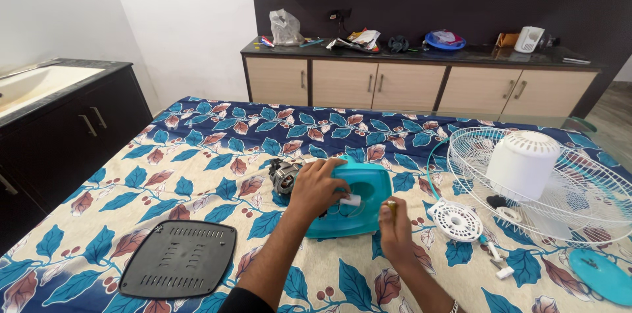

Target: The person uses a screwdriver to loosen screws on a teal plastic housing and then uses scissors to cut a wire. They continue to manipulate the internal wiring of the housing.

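On the bed, largest first:
Bedspread [197, 155]: leaf-printed cloth in blue, cream and rust, covering the whole work surface.
Wire fan guard [592, 204]: white, lying flat at the right, with a white motor cover [523, 163] standing on it.
Black vented panel [179, 258]: lying flat at the lower left, well apart from both hands.
Teal fan housing [368, 204]: square, resting mid-bed, with a grey motor [284, 175] showing at its left end.
Teal disc [602, 275]: flat at the lower right edge.
White round grille [455, 219]: just right of the housing.
Left hand [317, 184]: spread over the housing, fingers curled onto a small white part [351, 200] on its face.
Right hand [395, 231]: closed around a screwdriver handle [392, 206], just beside the housing's right edge.
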